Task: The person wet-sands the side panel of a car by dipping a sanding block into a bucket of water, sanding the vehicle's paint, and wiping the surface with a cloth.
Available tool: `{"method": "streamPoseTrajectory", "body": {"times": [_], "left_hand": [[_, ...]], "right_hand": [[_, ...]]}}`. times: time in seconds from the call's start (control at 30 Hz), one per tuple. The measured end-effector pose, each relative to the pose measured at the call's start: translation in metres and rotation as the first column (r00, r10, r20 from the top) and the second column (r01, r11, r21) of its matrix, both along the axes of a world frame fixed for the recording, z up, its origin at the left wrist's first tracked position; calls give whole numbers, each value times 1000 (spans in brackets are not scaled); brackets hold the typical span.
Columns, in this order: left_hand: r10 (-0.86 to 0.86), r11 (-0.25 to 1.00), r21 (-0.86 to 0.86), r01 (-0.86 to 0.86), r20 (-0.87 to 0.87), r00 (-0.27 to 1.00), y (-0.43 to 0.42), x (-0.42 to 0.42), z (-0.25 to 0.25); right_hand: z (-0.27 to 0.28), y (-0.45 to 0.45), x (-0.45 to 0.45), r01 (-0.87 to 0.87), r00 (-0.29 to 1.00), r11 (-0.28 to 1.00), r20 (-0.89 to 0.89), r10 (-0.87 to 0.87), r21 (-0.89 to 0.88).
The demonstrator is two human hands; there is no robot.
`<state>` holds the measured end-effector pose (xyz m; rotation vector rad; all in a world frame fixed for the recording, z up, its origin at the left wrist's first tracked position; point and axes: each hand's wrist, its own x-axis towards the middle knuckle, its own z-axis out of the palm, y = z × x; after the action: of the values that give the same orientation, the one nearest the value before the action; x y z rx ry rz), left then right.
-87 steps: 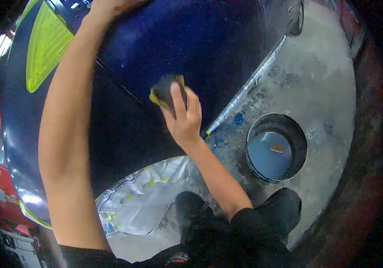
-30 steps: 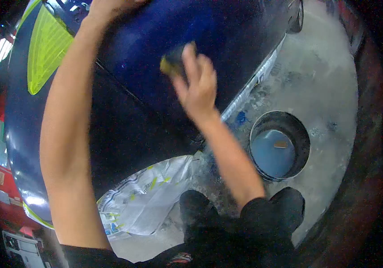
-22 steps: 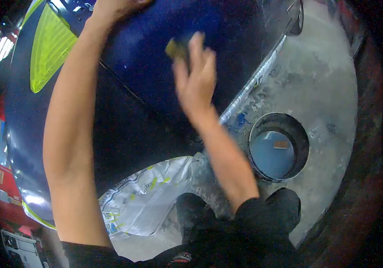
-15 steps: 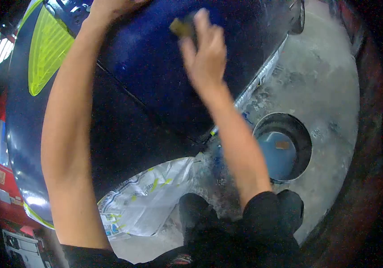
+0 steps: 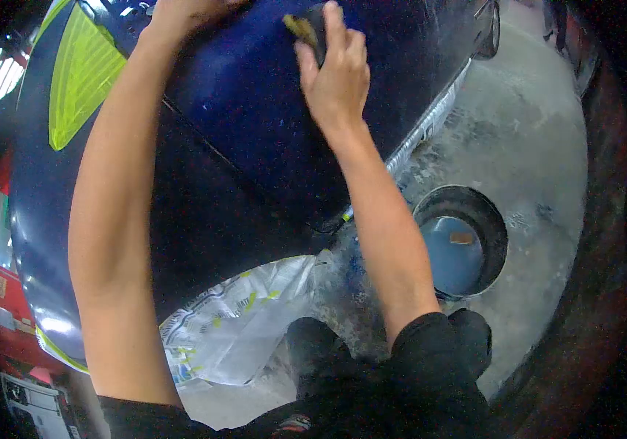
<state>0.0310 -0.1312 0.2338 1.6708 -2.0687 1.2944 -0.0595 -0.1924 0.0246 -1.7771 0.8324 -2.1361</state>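
Observation:
My right hand (image 5: pixel 337 80) is closed round a dark pad with a yellowish edge (image 5: pixel 302 30), held against the dark blue car panel (image 5: pixel 255 95). Its thumb and fingers are on either side of the pad. My left hand (image 5: pixel 200 9) is at the top edge of the view, over the upper part of the same panel; its fingers are mostly cut off. Between the two arms runs a dark seam in the bodywork.
A black bucket (image 5: pixel 495 241) of cloudy bluish liquid, with a small brown block (image 5: pixel 461 238) in it, stands on the grey floor (image 5: pixel 540 168). Printed masking sheet (image 5: pixel 233 329) covers the wheel area. Yellow-green tape (image 5: pixel 79 80) covers a lamp at upper left.
My right hand has moved up the panel with the pad, away from the seam. My left hand has stayed at the top edge.

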Motion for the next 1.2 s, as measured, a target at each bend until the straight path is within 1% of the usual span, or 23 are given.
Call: {"method": "streamPoseTrajectory", "body": {"times": [0.07, 0.13, 0.17, 0.2, 0.23, 0.3, 0.37, 0.43, 0.47, 0.5, 0.57, 0.6, 0.67, 0.77, 0.8, 0.83, 0.9, 0.93, 1.0, 1.03, 1.1, 1.17, 1.2], "left_hand": [[28, 1000, -7, -28, 18, 999, 3, -4, 0], [61, 997, -43, -59, 49, 997, 0, -13, 1], [-5, 999, -38, 9, 115, 993, -8, 7, 2], [-84, 995, -45, 93, 178, 981, -21, 34, 4], [-59, 996, -59, 70, 173, 983, -23, 39, 5], [-1, 1000, 11, 0, 111, 994, -20, 33, 8], [-42, 999, -27, 45, 97, 994, -22, 26, 2], [-116, 991, -55, 122, 104, 988, -24, 29, 5], [-88, 994, -52, 92, 73, 993, -22, 26, 4], [-82, 995, -56, 86, 65, 994, -18, 28, 1], [-72, 995, -57, 76, 69, 995, -19, 25, 2], [-81, 995, -49, 85, 66, 994, -18, 27, 2], [-71, 995, -70, 76, 72, 995, -15, 25, 1], [-105, 991, -76, 113, 103, 989, -19, 28, 2], [-119, 989, -71, 127, 111, 987, -20, 33, 1], [-129, 985, -97, 144, 153, 980, -22, 38, 1], [-23, 999, -26, 26, 100, 995, -17, 28, 3], [-44, 996, -66, 52, 119, 992, -24, 33, 4], [-9, 998, -59, 15, 99, 995, -12, 20, -1], [34, 999, -29, -32, 72, 997, -6, 1, 4], [-13, 1000, -10, 14, 47, 999, -8, 7, 7], [3, 1000, -28, -2, 29, 1000, -7, 3, 7], [2, 999, -41, 0, 34, 999, -2, 4, 6]], "right_hand": [[4, -6, 6, 5, 995, 1000, 97, -7, 20], [-5, 43, 1, -86, 995, 995, 61, 82, 54], [-27, 66, 14, -46, 999, 999, 22, 46, -26], [-46, 97, 14, -58, 998, 998, -15, 58, 12], [-68, 106, 15, -52, 999, 996, -1, 52, -75], [-55, 73, 9, -50, 999, 983, 2, 51, -179], [-13, 16, -9, -8, 1000, 999, -12, 8, -37], [17, -32, -24, -105, 994, 985, 36, 101, 134], [23, -30, -24, -71, 997, 984, 35, 66, 164], [15, -23, -12, -96, 990, 988, 112, 82, 122], [-21, 25, -4, -98, 995, 994, 26, 97, 45], [-52, 61, 5, -109, 993, 993, -34, 111, 41], [-119, 109, 18, -193, 981, 976, 3, 194, -103], [-93, 66, 3, -87, 993, 990, -87, 77, -112], [-68, 31, -3, -97, 994, 991, -53, 92, -92], [-31, 2, -20, -128, 992, 991, -2, 129, 49], [-5, -47, -20, -94, 991, 995, 100, 89, 36], [-6, -40, -18, -106, 988, 992, 119, 97, 69], [-28, 4, -4, -171, 982, 983, 95, 165, 66], [-50, 40, -2, -211, 976, 977, 64, 210, 13], [-114, 104, 15, -207, 978, 968, -19, 207, -144], [-128, 104, 9, -179, 983, 975, -65, 171, -134], [-109, 83, 4, -141, 988, 975, -89, 127, -170]]}}
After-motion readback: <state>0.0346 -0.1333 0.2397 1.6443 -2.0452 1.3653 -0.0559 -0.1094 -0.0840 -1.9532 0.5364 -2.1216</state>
